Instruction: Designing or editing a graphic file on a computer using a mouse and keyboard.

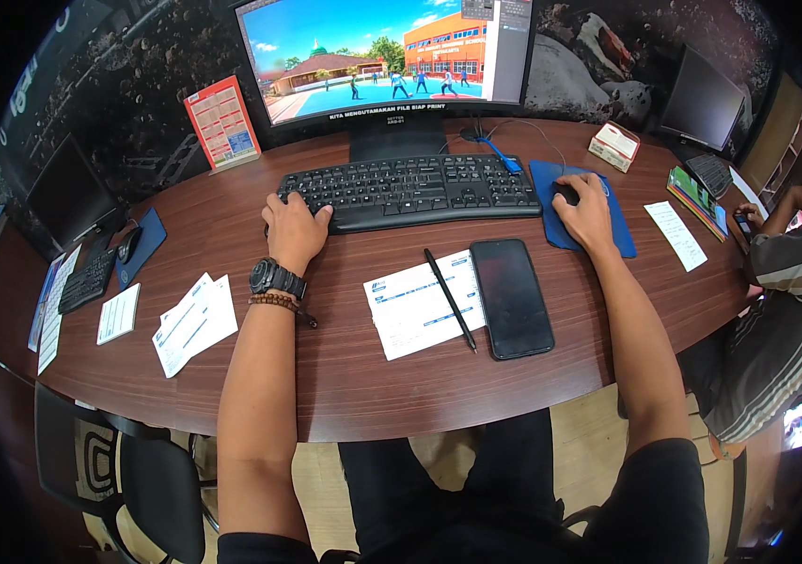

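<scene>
My left hand (296,228) rests with its fingers spread over the left end of a black keyboard (410,193). A black watch (277,279) and a beaded bracelet are on that wrist. My right hand (587,212) is curled over a black computer mouse (566,194), which sits on a blue mouse pad (615,228) to the right of the keyboard. Behind the keyboard stands a monitor (373,70) showing a picture of people on a blue court before an orange building. Between my forearms lie a dark-screened phone (514,305) and a printed form (406,315) with a black pen (451,301) across it.
Loose papers (196,320) and a notepad (119,313) lie at the left, near a second keyboard (89,282). A desk calendar (223,125) and a small card box (613,147) stand behind. A person (777,291) sits at the right, past a paper slip (676,236). A chair (161,489) is lower left.
</scene>
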Demonstrator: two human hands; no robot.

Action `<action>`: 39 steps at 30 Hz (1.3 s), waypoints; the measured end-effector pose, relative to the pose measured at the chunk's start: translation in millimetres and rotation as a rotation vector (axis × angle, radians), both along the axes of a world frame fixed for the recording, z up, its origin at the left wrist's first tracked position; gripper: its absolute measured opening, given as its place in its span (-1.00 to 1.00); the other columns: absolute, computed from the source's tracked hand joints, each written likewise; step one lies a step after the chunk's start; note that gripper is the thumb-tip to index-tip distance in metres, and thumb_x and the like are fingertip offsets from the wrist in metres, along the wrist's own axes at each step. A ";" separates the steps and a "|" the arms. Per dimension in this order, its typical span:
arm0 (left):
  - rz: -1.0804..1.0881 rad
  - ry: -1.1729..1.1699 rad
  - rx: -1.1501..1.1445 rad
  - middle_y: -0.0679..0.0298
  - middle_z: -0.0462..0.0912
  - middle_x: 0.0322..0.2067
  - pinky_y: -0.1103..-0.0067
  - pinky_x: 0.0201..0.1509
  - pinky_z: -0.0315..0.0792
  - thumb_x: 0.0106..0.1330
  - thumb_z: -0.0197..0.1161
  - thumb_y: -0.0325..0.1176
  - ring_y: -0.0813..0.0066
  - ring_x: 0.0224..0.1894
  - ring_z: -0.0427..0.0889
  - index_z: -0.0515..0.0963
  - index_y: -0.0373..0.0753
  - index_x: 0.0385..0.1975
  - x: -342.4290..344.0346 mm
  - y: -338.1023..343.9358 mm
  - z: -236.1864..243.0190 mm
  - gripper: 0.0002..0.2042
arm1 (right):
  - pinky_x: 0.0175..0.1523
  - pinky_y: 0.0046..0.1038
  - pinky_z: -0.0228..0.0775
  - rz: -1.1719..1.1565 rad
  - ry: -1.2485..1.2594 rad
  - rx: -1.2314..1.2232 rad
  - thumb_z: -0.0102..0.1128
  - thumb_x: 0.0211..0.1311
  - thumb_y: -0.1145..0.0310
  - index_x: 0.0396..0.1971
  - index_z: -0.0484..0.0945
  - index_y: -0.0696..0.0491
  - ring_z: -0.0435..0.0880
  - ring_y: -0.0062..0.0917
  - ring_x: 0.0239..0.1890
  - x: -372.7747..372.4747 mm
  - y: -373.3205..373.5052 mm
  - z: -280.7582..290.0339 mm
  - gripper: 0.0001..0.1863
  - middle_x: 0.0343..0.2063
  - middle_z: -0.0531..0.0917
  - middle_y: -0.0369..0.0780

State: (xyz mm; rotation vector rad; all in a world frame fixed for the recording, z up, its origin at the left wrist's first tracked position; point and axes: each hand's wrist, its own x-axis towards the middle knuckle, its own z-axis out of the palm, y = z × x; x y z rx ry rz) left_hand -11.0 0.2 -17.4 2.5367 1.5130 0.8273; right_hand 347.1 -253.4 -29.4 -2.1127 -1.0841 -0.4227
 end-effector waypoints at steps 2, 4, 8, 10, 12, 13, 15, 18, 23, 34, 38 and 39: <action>0.000 -0.003 0.010 -0.20 0.36 0.06 0.10 0.12 0.47 0.24 0.38 -0.10 -0.23 0.13 0.39 0.53 -0.51 -0.14 -0.2 0.6 -0.6 -0.51 | 0.17 -0.24 0.41 0.008 -0.005 0.004 0.20 0.07 0.22 -0.10 0.67 0.03 0.56 -0.13 0.06 -0.2 0.7 -0.5 -0.61 0.00 0.54 -0.07; 0.000 -0.005 0.009 -0.20 0.36 0.06 0.10 0.12 0.47 0.24 0.38 -0.10 -0.23 0.13 0.39 0.53 -0.51 -0.14 0.0 0.8 -1.1 -0.51 | 0.17 -0.23 0.41 0.005 -0.012 0.001 0.20 0.07 0.22 -0.10 0.67 0.04 0.56 -0.13 0.06 0.1 0.9 -0.6 -0.62 0.00 0.54 -0.07; 0.003 -0.002 0.005 -0.21 0.36 0.06 0.10 0.12 0.48 0.24 0.38 -0.10 -0.22 0.13 0.39 0.53 -0.52 -0.14 -0.1 0.4 -0.9 -0.50 | 0.17 -0.23 0.41 0.010 -0.008 0.030 0.20 0.07 0.23 -0.09 0.67 0.04 0.56 -0.13 0.06 1.1 1.5 -2.5 -0.61 0.00 0.54 -0.06; 0.001 -0.010 0.010 -0.21 0.36 0.06 0.10 0.12 0.48 0.24 0.38 -0.10 -0.22 0.13 0.39 0.53 -0.52 -0.14 -0.4 -0.3 -0.8 -0.50 | 0.17 -0.23 0.41 0.013 -0.005 0.014 0.21 0.07 0.23 -0.09 0.67 0.04 0.56 -0.13 0.06 1.2 1.5 -2.2 -0.61 -0.01 0.54 -0.06; -0.002 -0.018 0.015 -0.21 0.36 0.06 0.10 0.12 0.48 0.25 0.38 -0.10 -0.22 0.13 0.39 0.53 -0.52 -0.14 -0.2 -0.9 -1.2 -0.50 | 0.17 -0.23 0.41 0.011 -0.003 0.012 0.21 0.07 0.23 -0.08 0.67 0.04 0.56 -0.13 0.05 0.5 1.0 -1.6 -0.60 -0.01 0.54 -0.06; -0.003 -0.016 0.018 -0.21 0.36 0.06 0.10 0.12 0.48 0.25 0.38 -0.11 -0.22 0.13 0.39 0.53 -0.52 -0.14 0.0 -1.6 -0.7 -0.51 | 0.17 -0.23 0.42 0.010 -0.001 0.011 0.21 0.07 0.23 -0.08 0.66 0.04 0.57 -0.12 0.05 -0.1 0.7 -1.1 -0.60 -0.01 0.54 -0.06; -0.005 -0.015 0.022 -0.21 0.36 0.06 0.11 0.11 0.48 0.25 0.38 -0.11 -0.22 0.13 0.39 0.53 -0.52 -0.14 0.4 -2.1 -0.4 -0.51 | 0.17 -0.23 0.42 0.008 0.002 0.012 0.21 0.07 0.23 -0.08 0.66 0.04 0.57 -0.12 0.05 -0.2 0.5 -1.4 -0.60 -0.01 0.54 -0.07; -0.001 -0.018 0.013 -0.20 0.37 0.06 0.11 0.11 0.48 0.25 0.38 -0.12 -0.22 0.13 0.39 0.53 -0.52 -0.14 0.6 -1.4 -1.2 -0.51 | 0.16 -0.23 0.42 0.005 0.004 0.011 0.21 0.07 0.23 -0.08 0.66 0.04 0.57 -0.12 0.04 -1.6 0.4 -0.4 -0.60 -0.02 0.54 -0.07; -0.001 -0.017 0.012 -0.21 0.37 0.05 0.11 0.12 0.47 0.25 0.38 -0.13 -0.22 0.14 0.38 0.52 -0.52 -0.13 0.8 -1.8 0.0 -0.51 | 0.16 -0.23 0.42 0.008 0.005 0.012 0.21 0.08 0.22 -0.08 0.66 0.04 0.57 -0.12 0.04 -0.2 0.5 -0.7 -0.61 -0.02 0.54 -0.06; 0.053 -0.008 -0.068 -0.25 0.38 0.05 0.14 0.16 0.45 0.12 0.45 0.11 -0.20 0.14 0.38 0.49 -0.59 -0.07 -3.2 0.8 6.0 -0.26 | 0.16 -0.22 0.42 -0.003 0.001 0.021 0.21 0.06 0.24 -0.09 0.66 0.06 0.56 -0.11 0.04 1.3 1.0 -1.4 -0.60 -0.03 0.54 -0.03; 0.072 0.016 -0.139 -0.21 0.40 0.04 0.18 0.14 0.47 0.00 0.49 0.23 -0.20 0.12 0.40 0.49 -0.65 -0.09 -6.7 2.4 9.7 -0.12 | 0.16 -0.22 0.42 0.000 0.001 0.032 0.20 0.05 0.24 -0.10 0.67 0.06 0.57 -0.10 0.03 0.9 1.6 -2.0 -0.60 -0.03 0.54 -0.03; 0.071 0.016 -0.139 -0.21 0.40 0.04 0.18 0.14 0.47 0.00 0.49 0.23 -0.20 0.12 0.40 0.49 -0.65 -0.09 -6.6 2.1 9.9 -0.12 | 0.16 -0.22 0.42 0.003 0.001 0.035 0.20 0.05 0.24 -0.10 0.67 0.06 0.57 -0.10 0.02 1.7 1.8 -2.5 -0.60 -0.04 0.54 -0.03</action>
